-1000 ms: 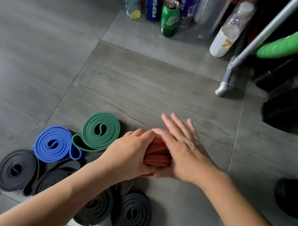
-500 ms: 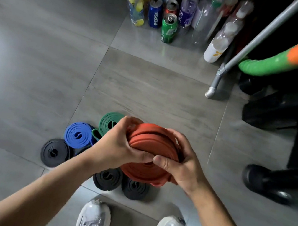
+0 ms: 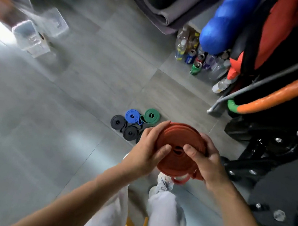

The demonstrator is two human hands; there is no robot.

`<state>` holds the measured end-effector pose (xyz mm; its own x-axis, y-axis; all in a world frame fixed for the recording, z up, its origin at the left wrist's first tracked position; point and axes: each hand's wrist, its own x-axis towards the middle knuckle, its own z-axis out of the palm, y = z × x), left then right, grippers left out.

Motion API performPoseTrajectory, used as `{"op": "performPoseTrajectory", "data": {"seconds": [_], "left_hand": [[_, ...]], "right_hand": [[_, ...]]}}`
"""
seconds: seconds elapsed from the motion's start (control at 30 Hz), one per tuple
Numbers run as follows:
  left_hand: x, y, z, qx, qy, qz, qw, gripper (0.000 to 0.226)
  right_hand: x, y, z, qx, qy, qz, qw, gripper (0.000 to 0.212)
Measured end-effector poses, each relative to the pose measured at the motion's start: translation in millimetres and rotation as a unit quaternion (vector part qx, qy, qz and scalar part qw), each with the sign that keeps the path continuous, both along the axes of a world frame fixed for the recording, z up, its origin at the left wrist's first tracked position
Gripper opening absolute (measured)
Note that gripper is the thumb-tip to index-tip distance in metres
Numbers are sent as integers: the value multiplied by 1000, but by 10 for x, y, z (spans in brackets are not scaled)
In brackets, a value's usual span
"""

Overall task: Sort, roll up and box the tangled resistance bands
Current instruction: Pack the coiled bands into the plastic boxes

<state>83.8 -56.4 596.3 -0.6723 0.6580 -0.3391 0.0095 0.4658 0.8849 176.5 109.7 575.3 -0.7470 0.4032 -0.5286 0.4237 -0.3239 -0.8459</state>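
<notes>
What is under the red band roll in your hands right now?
Its loose tail hangs below the red roll, above a shoe and grey floor. The left hand and right hand grip the roll; its underside is hidden.

Just one view, your head cam: wide-angle, tilted steeply down over your own legs. The red band roll (image 3: 179, 135) sits close under the lens, tiled floor (image 3: 62, 138) well beneath it, clear plastic box (image 3: 30, 39) far off to its upper left.
</notes>
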Motion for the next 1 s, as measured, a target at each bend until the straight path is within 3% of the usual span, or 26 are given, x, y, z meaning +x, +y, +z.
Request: {"op": "performPoseTrajectory", "data": {"seconds": [0.13, 0.23, 0.37, 0.47, 0.53, 0.7, 0.9, 1.0], "left_hand": [[95, -330, 507, 10, -2, 58, 998, 51], [221, -635, 703, 8, 1, 114, 993, 54], [342, -1222, 864, 18, -2, 233, 972, 46], [309, -1697, 973, 22, 3, 322, 947, 44], [245, -2048, 1012, 19, 11, 365, 931, 44], [2, -3191, 1008, 25, 52, 458, 887, 37], [-465, -5008, 939, -7, 51, 499, 865, 36], [-842, -5833, 1024, -9, 63, 500, 864, 40]], "right_hand": [[-48, -375, 500, -2, -6, 35, 999, 38], [-74, -690, 657, -29, -13, 63, 998, 32], [-285, -1209, 850, -40, -6, 183, 982, 35], [-604, -1666, 1015, -12, 4, 268, 963, 66], [-817, -2044, 1097, 5, 10, 319, 948, 74], [-1328, -3284, 1174, -26, 17, 382, 924, 44], [-1988, -5118, 1100, -43, -13, 433, 900, 62], [-2354, -5916, 1070, -50, -23, 424, 904, 41]]}}
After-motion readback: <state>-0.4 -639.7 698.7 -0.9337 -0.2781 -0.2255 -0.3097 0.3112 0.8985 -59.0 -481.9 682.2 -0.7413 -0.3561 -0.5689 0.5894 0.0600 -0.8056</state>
